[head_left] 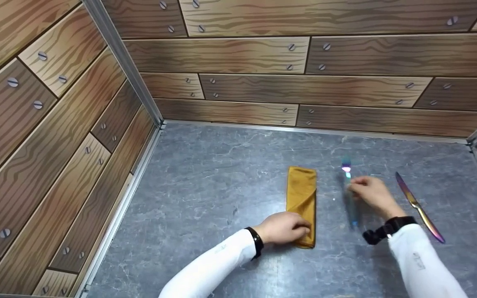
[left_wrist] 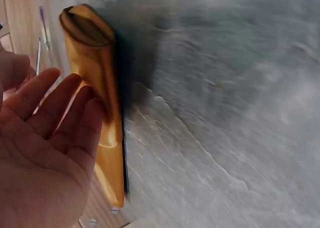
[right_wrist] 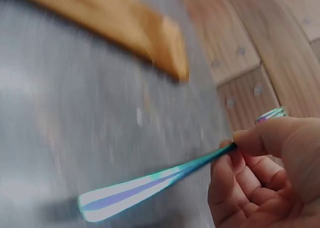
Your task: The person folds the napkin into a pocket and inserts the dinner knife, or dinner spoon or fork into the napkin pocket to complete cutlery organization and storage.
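Note:
A folded mustard-yellow cloth napkin (head_left: pixel 301 188) lies lengthwise on the grey surface, with a diagonal fold across its front. My left hand (head_left: pixel 283 227) rests at its near end; in the left wrist view the fingers (left_wrist: pixel 62 105) are loosely bent against the napkin (left_wrist: pixel 95 63), which has a pocket-like opening at one end. My right hand (head_left: pixel 373 194) pinches a shiny rainbow-coloured fork (head_left: pixel 346 169) by its middle, just right of the napkin. The right wrist view shows the fork's handle (right_wrist: pixel 135 192) sticking out past thumb and fingers; its head is mostly hidden behind the hand.
A rainbow-coloured table knife (head_left: pixel 415 203) lies slanted to the right of my right hand. Wood-patterned walls (head_left: pixel 238 89) with metal edge strips (head_left: pixel 284 129) bound the grey marbled surface (head_left: pixel 205 174) at the back and sides.

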The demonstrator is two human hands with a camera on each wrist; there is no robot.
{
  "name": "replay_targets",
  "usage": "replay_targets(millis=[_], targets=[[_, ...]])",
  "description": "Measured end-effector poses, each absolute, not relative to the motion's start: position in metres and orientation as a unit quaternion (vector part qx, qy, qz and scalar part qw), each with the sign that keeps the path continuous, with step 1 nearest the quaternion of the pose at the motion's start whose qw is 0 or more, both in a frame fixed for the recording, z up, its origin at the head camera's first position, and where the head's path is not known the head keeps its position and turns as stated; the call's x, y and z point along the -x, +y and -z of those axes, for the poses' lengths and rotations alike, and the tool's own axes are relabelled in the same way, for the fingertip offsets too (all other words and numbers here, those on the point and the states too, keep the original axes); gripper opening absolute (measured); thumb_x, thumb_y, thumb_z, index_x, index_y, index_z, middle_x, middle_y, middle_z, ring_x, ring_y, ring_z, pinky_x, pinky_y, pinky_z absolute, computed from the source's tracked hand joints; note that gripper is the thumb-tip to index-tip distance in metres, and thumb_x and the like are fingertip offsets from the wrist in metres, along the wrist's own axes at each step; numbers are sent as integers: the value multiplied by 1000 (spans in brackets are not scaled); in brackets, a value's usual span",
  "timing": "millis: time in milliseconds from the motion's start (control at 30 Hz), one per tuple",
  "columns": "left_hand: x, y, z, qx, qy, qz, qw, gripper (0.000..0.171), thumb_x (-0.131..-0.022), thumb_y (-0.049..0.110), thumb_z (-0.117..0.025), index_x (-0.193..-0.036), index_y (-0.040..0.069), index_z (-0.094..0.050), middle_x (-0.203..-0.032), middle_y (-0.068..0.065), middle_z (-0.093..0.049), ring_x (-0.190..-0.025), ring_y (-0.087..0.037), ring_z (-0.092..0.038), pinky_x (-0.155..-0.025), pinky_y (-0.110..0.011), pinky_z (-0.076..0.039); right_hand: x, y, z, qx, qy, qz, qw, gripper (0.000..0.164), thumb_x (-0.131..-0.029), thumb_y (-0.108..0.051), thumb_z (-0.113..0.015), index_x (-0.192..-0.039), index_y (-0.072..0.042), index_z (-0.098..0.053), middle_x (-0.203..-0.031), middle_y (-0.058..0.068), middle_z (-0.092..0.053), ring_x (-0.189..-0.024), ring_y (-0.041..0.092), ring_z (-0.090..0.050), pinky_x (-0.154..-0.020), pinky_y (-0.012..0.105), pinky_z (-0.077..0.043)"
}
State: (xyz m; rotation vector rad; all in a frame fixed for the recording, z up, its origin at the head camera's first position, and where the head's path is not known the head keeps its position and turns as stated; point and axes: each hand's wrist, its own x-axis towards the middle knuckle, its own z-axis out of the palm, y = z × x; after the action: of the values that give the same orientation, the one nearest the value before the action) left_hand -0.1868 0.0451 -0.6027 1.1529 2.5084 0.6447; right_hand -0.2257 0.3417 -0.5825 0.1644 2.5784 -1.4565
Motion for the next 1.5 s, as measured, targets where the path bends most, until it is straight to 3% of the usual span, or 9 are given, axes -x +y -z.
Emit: replay_targets(millis=[133,267,367,533,667,900,1133,1333,1500], targets=[[187,51,599,-295,851,-374,219,39,-93,40,-53,-124,19,-60,-106,11,-65,-85,-2,-60,-76,-20,-49,230,307,582,-54,814,566,117,42,-88,-22,-63,-114,10,-54,-102,20,-61,-79,22,-65,-75,37,-54],[185,57,597,-174,755,-561,291,43,-89,32,-61,-125,7,-58,-90,-4,-70,-75,-20,-67,-65,-33,-55,235,275,580,-62,753,637,149,43,-87,-20,-65,-114,11,-52,-105,24,-58,-82,24,-64,-79,39,-53],[184,58,597,-110,691,-643,310,38,-87,22,-66,-117,0,-60,-86,-13,-69,-75,-30,-67,-65,-40,-56,237,257,579,-70,712,680,161,41,-86,-15,-66,-113,12,-51,-102,20,-57,-79,20,-62,-79,37,-53],[186,55,598,-71,678,-673,289,18,-83,10,-69,-97,1,-66,-81,-13,-69,-72,-32,-67,-63,-38,-56,240,242,578,-88,665,723,162,34,-85,-9,-67,-108,12,-51,-92,11,-58,-75,16,-60,-75,32,-54],[187,51,599,-63,676,-678,280,12,-82,6,-69,-92,2,-64,-79,-14,-69,-71,-31,-67,-62,-38,-56,243,236,577,-95,641,745,160,37,-85,-9,-66,-109,14,-51,-86,12,-62,-72,17,-62,-70,30,-55],[186,46,601,-72,685,-676,261,12,-83,4,-67,-93,0,-62,-77,-14,-68,-72,-33,-67,-63,-39,-56,247,231,573,-99,658,727,166,40,-84,-15,-69,-109,13,-54,-83,13,-64,-69,18,-64,-68,31,-55],[186,43,604,-88,718,-646,242,11,-84,8,-67,-93,5,-63,-76,-9,-69,-69,-28,-67,-61,-37,-56,250,231,570,-97,673,711,179,43,-80,-17,-73,-108,11,-56,-88,16,-64,-71,20,-65,-73,34,-55],[183,39,601,-93,728,-635,240,11,-84,10,-68,-93,6,-64,-75,-7,-68,-67,-26,-67,-61,-37,-56,251,225,570,-100,672,713,173,39,-80,-13,-73,-107,10,-58,-89,16,-64,-69,19,-64,-76,36,-54],[178,33,601,-126,784,-566,223,21,-87,20,-65,-106,10,-65,-76,1,-68,-64,-17,-65,-60,-31,-55,252,226,570,-112,657,727,167,35,-80,-10,-72,-105,9,-58,-87,15,-65,-69,19,-65,-74,35,-54]])
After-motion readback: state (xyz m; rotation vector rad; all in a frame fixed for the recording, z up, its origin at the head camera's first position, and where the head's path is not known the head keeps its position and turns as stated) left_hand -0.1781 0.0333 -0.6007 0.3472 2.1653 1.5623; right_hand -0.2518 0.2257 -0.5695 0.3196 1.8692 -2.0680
